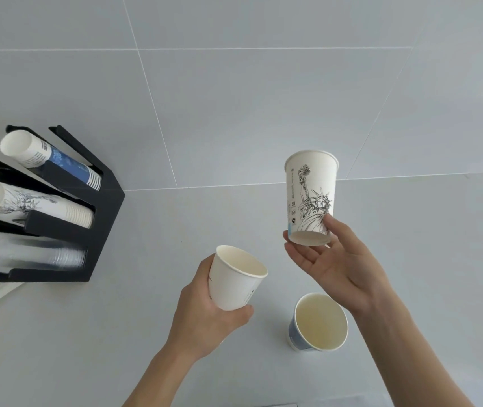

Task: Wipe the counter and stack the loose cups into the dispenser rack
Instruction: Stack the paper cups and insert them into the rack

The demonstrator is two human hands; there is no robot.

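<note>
Head view looks down on a pale grey counter (263, 127) with both hands raised over its near edge. The left hand (205, 315) is wrapped around a plain white paper cup (235, 277), tipped so its open mouth faces up and to the right. The right hand (334, 259) pinches the base of a printed cup (310, 195) between thumb and fingertips, holding it upright just above and to the right of the first. Holding them this way likely readies one cup to be nested in the other. A third cup with blue sides (318, 321) stands on the counter near its front edge, below the right wrist. The black dispenser rack (102, 201) sits at the counter's left edge, its slots holding cup stacks lying on their sides.
</note>
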